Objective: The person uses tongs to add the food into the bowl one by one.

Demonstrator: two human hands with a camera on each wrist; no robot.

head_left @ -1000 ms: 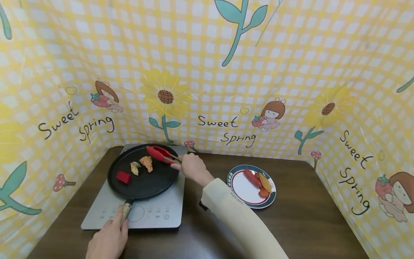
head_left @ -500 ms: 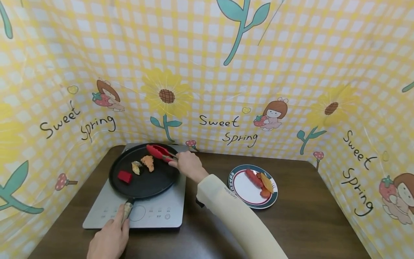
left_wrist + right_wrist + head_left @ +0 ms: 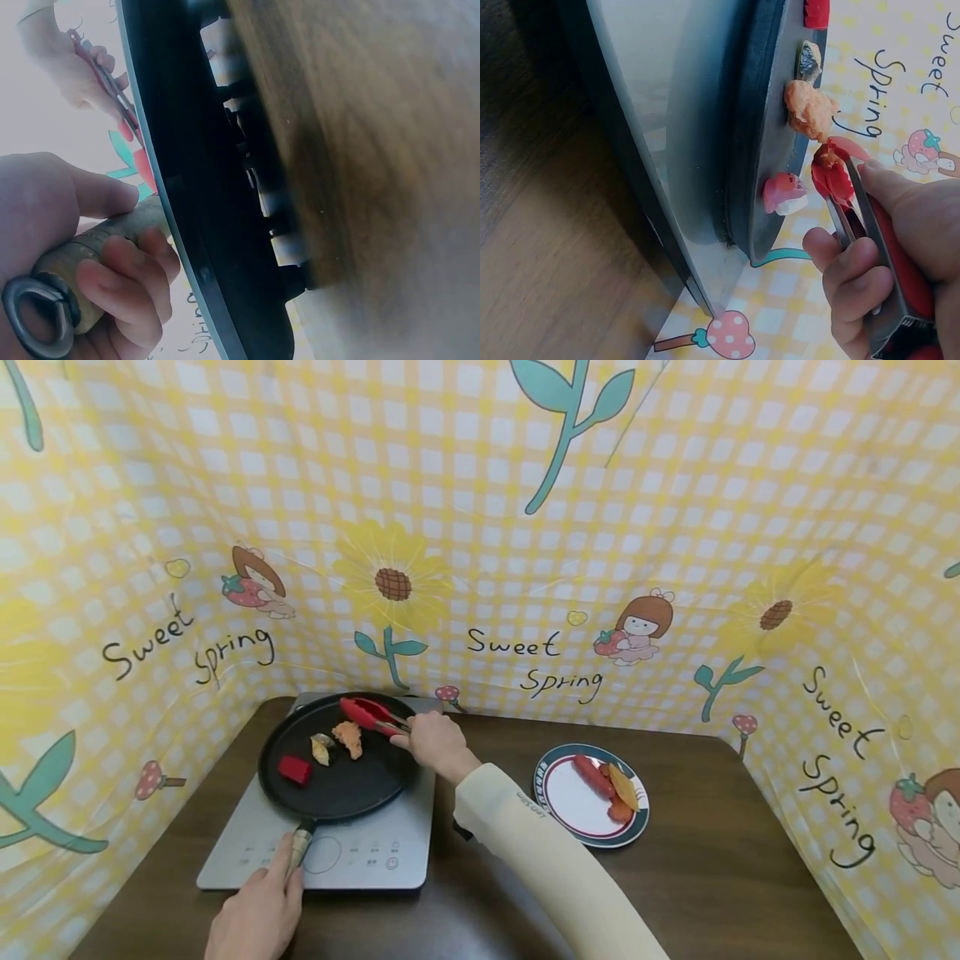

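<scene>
Hiding the handles of the red-tipped metal tongs [image 3: 356,712] from the head view, the right hand [image 3: 438,743] clasps them over the far side of the round black pan [image 3: 375,781]. A brownish lump [image 3: 826,156] at the tips is hard to make out. The left hand [image 3: 258,906], cut off at the near edge, grasps the pan's wood-like handle [image 3: 94,240] above the flat hob [image 3: 408,860], left.

Red, silvery tongs [image 3: 360,712]; black pan [image 3: 367,781] (yellow-checked cloth [image 3: 480,552]).

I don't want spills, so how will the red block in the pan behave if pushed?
The red block looks flat-sided, so it probably won't roll. It's small, so likely light, and may slide on the smooth-looking pan.
</scene>
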